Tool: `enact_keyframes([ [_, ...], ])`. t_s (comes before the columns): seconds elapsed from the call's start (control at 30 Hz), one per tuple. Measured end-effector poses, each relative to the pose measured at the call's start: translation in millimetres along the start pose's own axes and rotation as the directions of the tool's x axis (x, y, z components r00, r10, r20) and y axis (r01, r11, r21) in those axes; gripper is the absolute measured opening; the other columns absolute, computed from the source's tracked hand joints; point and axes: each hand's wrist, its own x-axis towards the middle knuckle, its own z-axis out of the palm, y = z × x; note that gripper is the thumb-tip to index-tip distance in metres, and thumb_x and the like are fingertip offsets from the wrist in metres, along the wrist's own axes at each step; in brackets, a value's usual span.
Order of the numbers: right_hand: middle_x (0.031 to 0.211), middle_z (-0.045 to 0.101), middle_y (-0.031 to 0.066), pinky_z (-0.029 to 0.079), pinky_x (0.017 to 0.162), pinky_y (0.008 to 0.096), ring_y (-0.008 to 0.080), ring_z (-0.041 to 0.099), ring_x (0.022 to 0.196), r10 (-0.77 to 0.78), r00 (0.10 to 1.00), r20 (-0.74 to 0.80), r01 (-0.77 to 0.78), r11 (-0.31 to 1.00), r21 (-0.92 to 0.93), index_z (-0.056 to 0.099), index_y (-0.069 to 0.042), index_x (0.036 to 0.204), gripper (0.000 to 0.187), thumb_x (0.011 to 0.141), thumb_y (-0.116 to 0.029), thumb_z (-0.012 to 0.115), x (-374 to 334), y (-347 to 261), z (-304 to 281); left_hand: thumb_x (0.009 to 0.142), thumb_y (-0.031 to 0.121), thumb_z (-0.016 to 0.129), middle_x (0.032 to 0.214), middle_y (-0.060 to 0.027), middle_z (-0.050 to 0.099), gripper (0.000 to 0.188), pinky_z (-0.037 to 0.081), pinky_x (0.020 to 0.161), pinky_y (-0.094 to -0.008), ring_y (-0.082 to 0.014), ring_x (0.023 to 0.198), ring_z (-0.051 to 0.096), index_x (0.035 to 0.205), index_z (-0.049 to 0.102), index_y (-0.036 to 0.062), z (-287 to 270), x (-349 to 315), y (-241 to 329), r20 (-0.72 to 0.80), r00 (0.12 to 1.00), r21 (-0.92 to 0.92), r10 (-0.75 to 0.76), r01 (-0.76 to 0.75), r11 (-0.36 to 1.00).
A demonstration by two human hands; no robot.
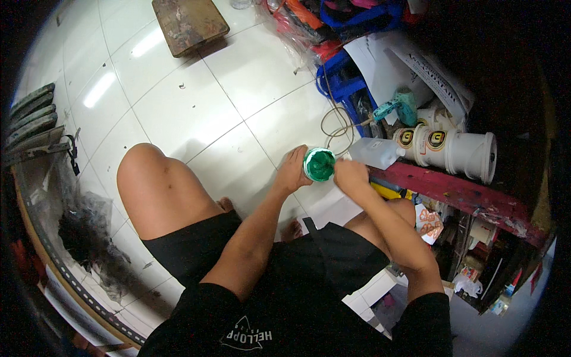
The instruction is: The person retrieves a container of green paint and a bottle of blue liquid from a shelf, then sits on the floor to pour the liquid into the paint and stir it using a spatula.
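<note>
A small round tub of green paint (320,165) with a white-smeared rim is held up in front of me, its mouth facing upward. Wrapped round its left side is my left hand (293,169). My right hand (352,175) is closed at the tub's right rim. Whatever its fingers grip, if anything, is hidden behind them. Wet green paint coats the inside of the tub.
On my right, a dark red paint-stained bench (458,190) carries a translucent plastic bottle (376,152), white buckets (470,152) and a teal heat-gun-shaped tool (397,108) with a cord. A stained low stool (190,25) stands ahead on tiles. Crumpled plastic (89,232) lies left.
</note>
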Motion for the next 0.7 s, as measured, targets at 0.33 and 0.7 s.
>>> enact_keyframes([
  [0.33,0.084,0.072,0.0227,0.058,0.071,0.0479,0.0378,0.073,0.081,-0.184,0.972,0.144,0.192,0.98,-0.044,0.07,0.003,0.086,0.019,0.08,-0.014,0.064,-18,-35,-10,0.058,0.018,0.084,0.144,-0.0234,0.047,0.097,0.038,0.114,-0.0461,-0.0418,0.135,0.043,0.142,0.038,-0.0016,2,0,-4,0.024,0.999,-0.012,-0.033,0.033,0.999],
  [0.7,0.082,0.073,0.0221,0.058,0.074,0.0473,0.0367,0.073,0.081,-0.02,0.994,-0.105,0.015,0.999,-0.051,0.073,0.001,0.084,0.019,0.081,-0.015,0.062,1,10,14,0.057,0.018,0.086,0.143,-0.0243,0.047,0.098,0.037,0.114,-0.0462,-0.0425,0.134,0.043,0.14,0.038,-0.0025,1,1,6,0.03,1.0,-0.022,-0.003,0.004,1.0],
])
